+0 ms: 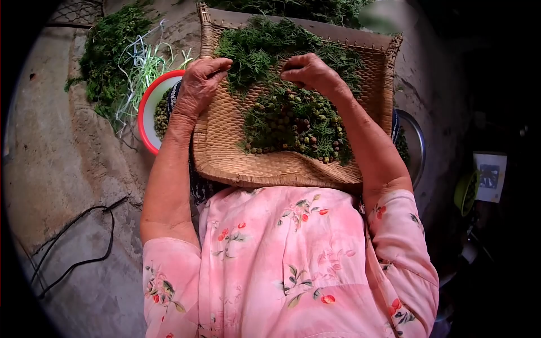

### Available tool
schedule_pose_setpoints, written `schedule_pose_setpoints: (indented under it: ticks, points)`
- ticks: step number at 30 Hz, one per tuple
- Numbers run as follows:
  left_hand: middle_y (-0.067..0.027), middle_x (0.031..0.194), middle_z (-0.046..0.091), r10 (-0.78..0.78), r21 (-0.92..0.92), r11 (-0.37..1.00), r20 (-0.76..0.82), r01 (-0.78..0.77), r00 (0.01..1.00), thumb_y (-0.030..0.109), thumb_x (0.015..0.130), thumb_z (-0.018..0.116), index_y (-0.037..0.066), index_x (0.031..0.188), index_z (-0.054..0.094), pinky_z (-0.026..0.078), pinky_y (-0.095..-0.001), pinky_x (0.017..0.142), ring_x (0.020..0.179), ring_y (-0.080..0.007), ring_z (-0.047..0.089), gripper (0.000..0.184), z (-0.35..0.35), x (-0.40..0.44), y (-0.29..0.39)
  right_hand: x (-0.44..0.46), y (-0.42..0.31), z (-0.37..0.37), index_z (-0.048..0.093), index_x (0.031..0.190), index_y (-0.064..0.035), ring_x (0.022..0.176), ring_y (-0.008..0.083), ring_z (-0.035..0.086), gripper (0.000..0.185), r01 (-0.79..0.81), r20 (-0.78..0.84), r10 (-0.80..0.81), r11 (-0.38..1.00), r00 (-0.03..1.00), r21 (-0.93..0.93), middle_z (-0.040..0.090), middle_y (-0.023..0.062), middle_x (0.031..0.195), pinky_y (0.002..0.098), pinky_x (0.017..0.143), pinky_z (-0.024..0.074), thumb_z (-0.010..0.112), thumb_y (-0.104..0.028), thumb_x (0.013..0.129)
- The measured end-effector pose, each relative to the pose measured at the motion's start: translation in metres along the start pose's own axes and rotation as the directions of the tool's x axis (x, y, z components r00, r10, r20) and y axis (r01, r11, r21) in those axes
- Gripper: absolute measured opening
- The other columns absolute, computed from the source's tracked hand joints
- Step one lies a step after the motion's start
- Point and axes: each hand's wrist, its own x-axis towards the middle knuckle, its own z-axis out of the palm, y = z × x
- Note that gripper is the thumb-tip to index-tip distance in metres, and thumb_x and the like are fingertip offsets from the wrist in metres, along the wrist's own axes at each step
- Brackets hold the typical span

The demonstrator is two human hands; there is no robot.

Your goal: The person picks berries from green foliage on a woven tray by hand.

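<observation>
Around you on the floor, a green foliage pile (107, 53) lies at the upper left, with pale plastic strips (151, 70) tangled just beside it. Below them stands a white bowl with a red rim (147, 127), holding small round green pieces (162, 115); your left forearm covers part of it. A black cable (107, 250) loops at the lower left. On your right, your arm partly hides a metal basin (420, 149), and a green bowl (463, 194) sits in shadow farther out. Before you rests the woven basket (220, 155), leafy sprigs (251, 56) spread across its upper part and a heap of small round cones (310, 135) mixed with greenery nearer you. Your left hand (203, 81) is over the basket's left edge, fingers bent; your right hand (313, 72) is above the sprigs, fingers curled inward. You cannot tell from here how nearly either hand's fingertips meet, or whether they grip anything
</observation>
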Motion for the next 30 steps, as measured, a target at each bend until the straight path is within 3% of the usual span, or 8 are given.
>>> schedule_pose_setpoints:
  ticks: [2, 9, 13, 16, 22, 26, 29, 30]
  points:
    - [-0.0082, 0.086, 0.066, -0.004, 0.011, 1.0, 0.008, 0.004, 1.0, 0.007, 0.077, 0.066, 0.006, 0.096, 0.067, 0.048, -0.0311, 0.075, 0.08, -0.0201, 0.061, 0.019, 0.0, 0.0, 0.0, 0.01, 0.007, 0.009, 0.065, 0.089, -0.0024, 0.071, 0.0224, 0.063, 0.02, 0.158, 0.084, -0.134, 0.816, 0.987, -0.556, 0.064, 0.0101, 0.078, 0.0388, 0.062, 0.0515, 0.069, -0.018, 0.076]
    - [-0.0069, 0.086, 0.066, -0.004, 0.009, 1.0, 0.007, 0.004, 1.0, 0.01, 0.079, 0.065, 0.007, 0.097, 0.066, 0.047, -0.0314, 0.077, 0.081, -0.0205, 0.061, 0.018, 0.001, -0.001, -0.002, 0.011, 0.02, 0.027, 0.063, 0.088, -0.0008, 0.069, 0.026, 0.062, 0.02, 0.127, 0.019, -0.159, 0.709, 0.987, -0.694, 0.062, 0.0141, 0.073, 0.0401, 0.061, 0.0514, 0.068, -0.014, 0.074]
    - [-0.0063, 0.088, 0.066, 0.0, 0.023, 1.0, 0.007, 0.0, 1.0, 0.011, 0.08, 0.065, 0.008, 0.097, 0.066, 0.047, -0.0317, 0.079, 0.082, -0.0203, 0.061, 0.018, 0.001, 0.0, -0.004, 0.003, 0.023, 0.0, 0.064, 0.088, -0.0024, 0.055, 0.0093, 0.056, 0.016, -0.057, 0.068, 0.049, 0.991, 0.996, 0.125, 0.059, 0.0036, 0.066, 0.0256, 0.045, 0.0438, 0.065, -0.016, 0.081]
    - [-0.0069, 0.088, 0.066, -0.012, 0.004, 1.0, -0.003, 0.012, 1.0, 0.01, 0.08, 0.065, 0.008, 0.097, 0.066, 0.047, -0.0315, 0.077, 0.082, -0.0205, 0.06, 0.018, 0.001, -0.001, -0.003, 0.014, 0.04, -0.012, 0.06, 0.095, -0.0062, 0.06, 0.0092, 0.058, 0.015, -0.049, 0.149, -0.095, 0.667, 0.984, 0.744, 0.061, 0.0056, 0.077, 0.0186, 0.041, 0.0399, 0.064, -0.015, 0.082]
    - [-0.0083, 0.089, 0.066, -0.002, 0.018, 1.0, 0.006, 0.002, 1.0, 0.009, 0.08, 0.065, 0.006, 0.096, 0.067, 0.049, -0.0302, 0.075, 0.082, -0.0198, 0.061, 0.017, 0.0, 0.001, -0.001, 0.0, 0.003, 0.005, 0.059, 0.092, -0.0062, 0.063, 0.0095, 0.055, 0.016, 0.108, -0.055, -0.139, 0.405, 0.989, 0.908, 0.058, 0.005, 0.079, 0.0214, 0.043, 0.0427, 0.06, -0.021, 0.087]
    - [-0.0086, 0.089, 0.066, -0.036, -0.047, 0.998, -0.014, 0.035, 0.999, 0.009, 0.08, 0.065, 0.006, 0.096, 0.067, 0.049, -0.0296, 0.075, 0.081, -0.0192, 0.061, 0.017, 0.001, -0.001, 0.001, 0.003, 0.003, 0.01, 0.062, 0.093, -0.0038, 0.052, 0.0059, 0.048, 0.018, 0.03, 0.037, -0.083, 0.686, 0.996, 0.727, 0.057, 0.0008, 0.068, 0.0216, 0.041, 0.0373, 0.063, -0.02, 0.086]
    - [-0.0087, 0.089, 0.066, -0.036, -0.024, 0.999, -0.009, 0.035, 0.999, 0.008, 0.08, 0.065, 0.006, 0.097, 0.067, 0.05, -0.0289, 0.075, 0.082, -0.0187, 0.061, 0.017, 0.001, -0.001, 0.001, 0.002, 0.001, 0.02, 0.068, 0.094, -0.0065, 0.06, 0.0095, 0.057, 0.014, 0.09, 0.092, -0.09, 0.996, 0.992, 0.003, 0.065, 0.0034, 0.076, 0.0257, 0.05, 0.0476, 0.066, -0.011, 0.08]
    - [-0.0085, 0.089, 0.066, -0.034, -0.034, 0.999, -0.008, 0.033, 0.999, 0.008, 0.08, 0.065, 0.006, 0.097, 0.067, 0.05, -0.0287, 0.075, 0.082, -0.0187, 0.061, 0.017, 0.001, -0.001, 0.0, 0.005, 0.007, 0.025, 0.068, 0.096, -0.0082, 0.071, 0.0174, 0.063, 0.019, 0.388, 0.114, -0.373, 0.846, 0.921, -0.365, 0.067, 0.0057, 0.081, 0.0318, 0.063, 0.0526, 0.068, -0.009, 0.077]
